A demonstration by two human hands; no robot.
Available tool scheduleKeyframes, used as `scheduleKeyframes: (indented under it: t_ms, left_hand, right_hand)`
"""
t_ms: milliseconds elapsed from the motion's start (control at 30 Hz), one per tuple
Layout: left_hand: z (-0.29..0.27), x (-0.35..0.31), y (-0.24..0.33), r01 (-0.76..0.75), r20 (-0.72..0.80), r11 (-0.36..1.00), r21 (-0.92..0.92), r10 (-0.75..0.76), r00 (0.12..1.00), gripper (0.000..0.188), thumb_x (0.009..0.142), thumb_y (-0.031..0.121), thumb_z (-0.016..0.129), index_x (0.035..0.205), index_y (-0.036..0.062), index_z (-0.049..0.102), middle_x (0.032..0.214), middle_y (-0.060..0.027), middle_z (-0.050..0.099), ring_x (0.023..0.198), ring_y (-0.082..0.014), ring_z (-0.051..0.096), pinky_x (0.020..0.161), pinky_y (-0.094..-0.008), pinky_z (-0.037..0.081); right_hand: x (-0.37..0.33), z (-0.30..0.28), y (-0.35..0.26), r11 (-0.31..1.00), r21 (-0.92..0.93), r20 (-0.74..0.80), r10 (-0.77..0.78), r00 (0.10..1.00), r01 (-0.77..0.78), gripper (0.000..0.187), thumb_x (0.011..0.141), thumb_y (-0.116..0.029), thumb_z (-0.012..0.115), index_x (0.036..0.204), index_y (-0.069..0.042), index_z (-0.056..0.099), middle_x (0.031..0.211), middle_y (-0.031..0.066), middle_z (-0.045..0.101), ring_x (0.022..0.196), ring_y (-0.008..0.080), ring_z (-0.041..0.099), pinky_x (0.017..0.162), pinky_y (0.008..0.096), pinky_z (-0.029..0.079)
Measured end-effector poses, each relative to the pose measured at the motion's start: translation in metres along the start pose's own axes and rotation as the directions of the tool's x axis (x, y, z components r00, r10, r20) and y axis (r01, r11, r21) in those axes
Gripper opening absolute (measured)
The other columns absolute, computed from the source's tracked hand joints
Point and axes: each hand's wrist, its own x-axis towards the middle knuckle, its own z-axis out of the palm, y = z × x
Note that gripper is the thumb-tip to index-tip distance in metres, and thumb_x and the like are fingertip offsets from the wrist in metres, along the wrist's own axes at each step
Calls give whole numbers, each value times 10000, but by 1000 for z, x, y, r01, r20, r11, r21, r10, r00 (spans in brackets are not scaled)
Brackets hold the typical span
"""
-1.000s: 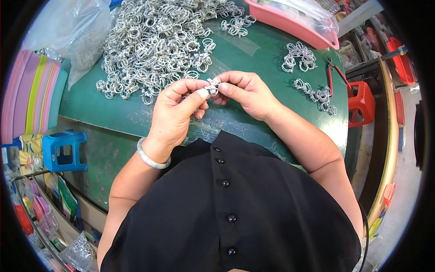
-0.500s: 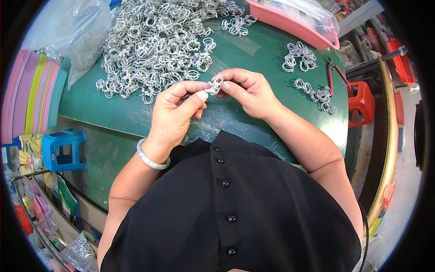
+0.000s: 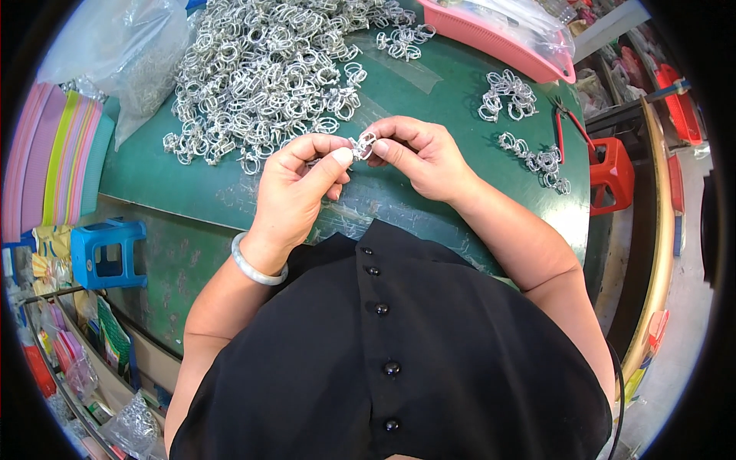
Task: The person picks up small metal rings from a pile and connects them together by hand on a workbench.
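Between my two hands is a small silver metal ring, with a knotted-looking part at its side. My left hand pinches one side of it with thumb and forefinger. On the other side, my right hand is closed on the same ring, thumb against forefinger. My fingers cover part of it, so its finer detail does not show. Just beyond my left hand spreads a big heap of similar silver rings. To the right, linked-looking clusters of such rings lie on the green table.
Red-handled pliers rest at the table's right edge. A pink basket holding clear plastic bags stands at the far right. At the left are a clear plastic bag, stacked coloured baskets and a blue stool. A red stool stands right.
My left thumb and fingertips have shifted slightly up toward the ring, and the ring has turned a little. My right hand stays almost in place.
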Motion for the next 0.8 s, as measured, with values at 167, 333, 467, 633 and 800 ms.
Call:
scheduleKeyframes:
  t_ms: [167,333,467,633,800]
  left_hand:
    - [1,1,1,2,7,998,56,-3,1000,83,828,50,551,905,26,569,757,-26,577,637,-78,535,526,-197,418]
    - [0,2,0,46,10,997,-58,-45,999,91,831,62,543,893,4,576,759,-23,570,619,-57,511,512,-174,401]
    - [0,2,1,55,10,996,-66,-55,998,91,835,58,531,893,3,574,766,-29,572,621,-65,515,513,-182,404]
    - [0,2,2,67,13,995,-71,-66,998,96,838,58,522,897,7,577,765,-30,573,624,-68,517,514,-186,406]
    - [-1,2,2,77,14,994,-81,-76,997,108,840,54,512,910,7,578,765,-30,569,627,-69,518,514,-188,406]
  right_hand:
    - [0,0,-2,998,23,21,56,998,-56,164,856,-82,514,976,18,564,808,34,597,743,75,552,694,227,467]
    - [-1,0,0,996,60,25,72,997,-73,169,856,-88,516,976,23,560,807,32,594,744,76,550,695,220,462]
    - [-1,-1,-1,994,46,34,93,995,-94,169,857,-97,518,970,20,563,804,29,592,738,74,547,686,220,460]
    - [0,-1,-2,994,51,42,96,994,-98,171,860,-113,518,961,16,567,793,23,589,726,69,537,675,221,455]
    - [0,-2,-1,993,69,49,97,994,-100,179,862,-130,519,955,14,572,781,19,588,705,66,530,660,218,450]
